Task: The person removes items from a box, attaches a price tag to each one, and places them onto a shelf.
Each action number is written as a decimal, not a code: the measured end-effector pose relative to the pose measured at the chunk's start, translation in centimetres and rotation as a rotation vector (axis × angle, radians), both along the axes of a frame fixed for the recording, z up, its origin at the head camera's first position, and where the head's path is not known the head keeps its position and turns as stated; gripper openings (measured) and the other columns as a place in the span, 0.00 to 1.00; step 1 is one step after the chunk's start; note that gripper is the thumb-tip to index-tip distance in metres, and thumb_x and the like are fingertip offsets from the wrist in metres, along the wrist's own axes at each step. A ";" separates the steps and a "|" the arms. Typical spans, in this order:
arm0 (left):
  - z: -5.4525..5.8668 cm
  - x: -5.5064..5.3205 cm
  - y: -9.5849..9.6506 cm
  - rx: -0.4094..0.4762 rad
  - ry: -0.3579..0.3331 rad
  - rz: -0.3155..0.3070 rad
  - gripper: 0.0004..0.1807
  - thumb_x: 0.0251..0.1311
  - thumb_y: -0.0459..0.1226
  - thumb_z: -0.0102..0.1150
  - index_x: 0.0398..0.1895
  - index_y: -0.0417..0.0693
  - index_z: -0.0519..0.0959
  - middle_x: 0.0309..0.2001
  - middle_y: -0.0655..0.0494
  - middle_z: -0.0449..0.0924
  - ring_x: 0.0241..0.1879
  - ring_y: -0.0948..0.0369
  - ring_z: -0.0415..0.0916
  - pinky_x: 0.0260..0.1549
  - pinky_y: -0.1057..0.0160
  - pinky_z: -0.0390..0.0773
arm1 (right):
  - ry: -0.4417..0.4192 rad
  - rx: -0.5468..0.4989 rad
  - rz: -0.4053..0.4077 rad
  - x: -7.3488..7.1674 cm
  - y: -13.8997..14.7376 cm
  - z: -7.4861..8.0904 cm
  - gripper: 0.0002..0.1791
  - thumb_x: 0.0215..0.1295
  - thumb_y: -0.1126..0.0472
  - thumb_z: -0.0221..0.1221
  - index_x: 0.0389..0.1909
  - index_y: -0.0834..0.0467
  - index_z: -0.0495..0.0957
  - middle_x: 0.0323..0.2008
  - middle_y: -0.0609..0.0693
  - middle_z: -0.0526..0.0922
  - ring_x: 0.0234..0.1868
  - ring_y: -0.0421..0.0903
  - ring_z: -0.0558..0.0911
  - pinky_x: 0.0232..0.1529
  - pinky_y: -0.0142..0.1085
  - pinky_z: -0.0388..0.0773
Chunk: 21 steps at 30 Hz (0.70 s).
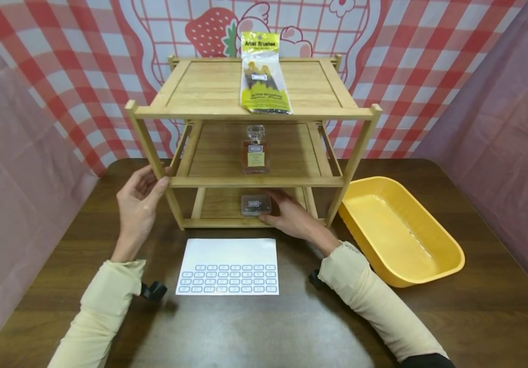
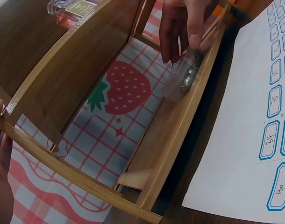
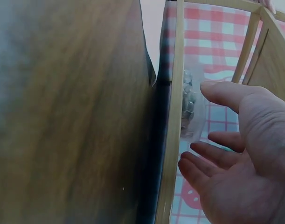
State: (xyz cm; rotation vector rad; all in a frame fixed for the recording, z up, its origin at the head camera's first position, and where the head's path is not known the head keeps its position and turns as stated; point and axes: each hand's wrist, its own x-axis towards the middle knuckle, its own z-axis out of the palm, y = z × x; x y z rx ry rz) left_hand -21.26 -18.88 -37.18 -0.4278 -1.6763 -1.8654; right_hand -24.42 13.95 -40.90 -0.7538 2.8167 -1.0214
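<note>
My left hand [image 1: 139,204] holds the left front post of a wooden three-tier shelf [image 1: 254,181] at the middle tier, with the thumb in front. Down at the lowest tier, my right hand [image 1: 291,217] is at the right end of a small clear plastic box [image 1: 255,205] with a label on its lid. Shiny small pieces fill part of that box [image 2: 182,77] in the left wrist view. The right wrist view has my right thumb and fingers spread apart beside the box [image 3: 192,109].
A perfume bottle [image 1: 255,153] stands on the middle tier. The top tier bears a packet of artist brushes [image 1: 264,76]. In front of the shelf lies a sheet of numbered labels [image 1: 229,266]. A yellow basin [image 1: 397,276] stands at the right.
</note>
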 end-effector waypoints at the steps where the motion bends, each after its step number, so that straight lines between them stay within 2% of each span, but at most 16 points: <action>1: 0.0 0.0 0.0 -0.001 -0.001 0.002 0.15 0.65 0.20 0.62 0.55 0.28 0.80 0.47 0.50 0.88 0.47 0.56 0.83 0.52 0.66 0.81 | 0.000 -0.003 -0.001 0.1 0.1 0.0 0.40 0.70 0.54 0.66 0.77 0.62 0.62 0.73 0.65 0.65 0.71 0.62 0.68 0.68 0.56 0.69; 7: 0.1 0.0 0.0 0.002 -0.010 0.002 0.15 0.64 0.20 0.62 0.54 0.30 0.81 0.47 0.50 0.88 0.47 0.56 0.83 0.53 0.66 0.81 | 0.000 -0.017 -0.031 1.1 0.9 0.4 0.42 0.70 0.53 0.67 0.79 0.60 0.59 0.75 0.65 0.62 0.72 0.63 0.67 0.69 0.57 0.67; 13: 0.2 0.1 0.1 0.009 -0.015 0.009 0.16 0.63 0.19 0.62 0.55 0.30 0.81 0.48 0.48 0.87 0.47 0.57 0.83 0.53 0.66 0.81 | 0.066 -0.005 -0.019 2.4 1.6 0.9 0.43 0.69 0.56 0.67 0.78 0.64 0.58 0.73 0.68 0.65 0.70 0.64 0.69 0.68 0.57 0.69; 16: 0.3 0.4 0.1 0.009 -0.030 0.028 0.17 0.62 0.19 0.63 0.55 0.31 0.81 0.50 0.45 0.86 0.49 0.56 0.83 0.55 0.65 0.80 | 0.093 0.018 -0.017 3.3 1.8 1.1 0.42 0.70 0.55 0.67 0.77 0.67 0.58 0.72 0.68 0.67 0.69 0.65 0.70 0.68 0.57 0.69; 21: 0.4 1.1 -0.3 -0.045 -0.072 0.077 0.19 0.63 0.21 0.64 0.58 0.35 0.81 0.51 0.51 0.85 0.52 0.57 0.80 0.59 0.64 0.76 | 0.163 0.064 -0.021 5.4 2.3 1.5 0.41 0.72 0.51 0.65 0.76 0.67 0.61 0.71 0.68 0.67 0.71 0.65 0.68 0.69 0.59 0.67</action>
